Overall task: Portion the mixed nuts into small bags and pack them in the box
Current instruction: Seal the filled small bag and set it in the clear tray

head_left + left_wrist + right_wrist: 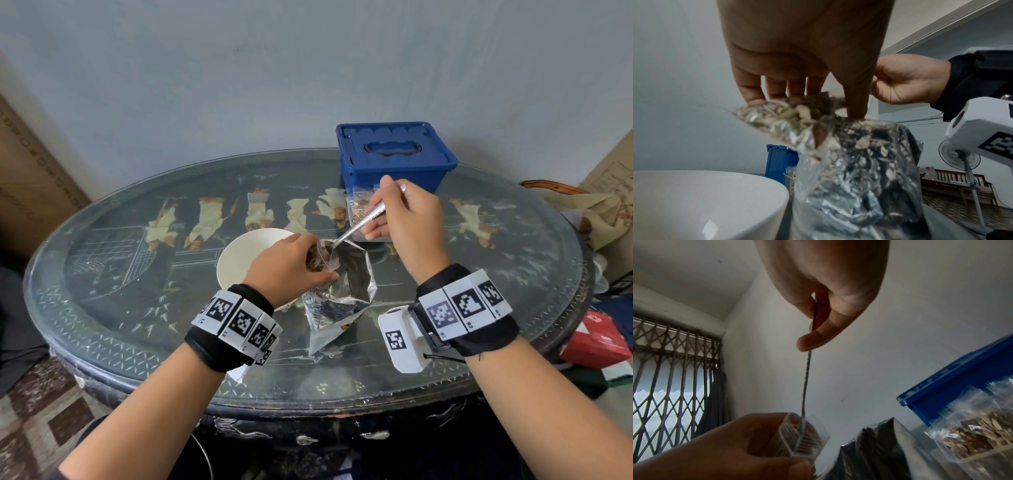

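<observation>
The left hand [287,263] grips a small clear bag [781,120] partly filled with mixed nuts [801,112], its fingers [752,91] curled behind the bag and the thumb pressed on the front; the bag is held above the open mouth of a large foil pouch [342,291] that stands near the middle of the bench [137,308], a little toward its near edge. The right hand [407,219] pinches the handle of a metal spoon [363,219] between thumb and curled fingers [818,335], the handle slanting down and leftward so that the spoon's bowl end sits inside the mouth of the small clear bag. A white bowl [246,260] rests on the bench just beside the foil pouch, on its left, partly hidden by the left hand. A blue box [394,157] with its lid on and a recessed handle stands at the far edge of the bench, right of centre. Directly in front of the box lies a clear container [972,434] holding pale nuts or seeds, with further clear bags [999,386] showing above it in the right wrist view; whether these touch the box cannot be told. Both wrists carry black bands with square printed markers [239,318].
</observation>
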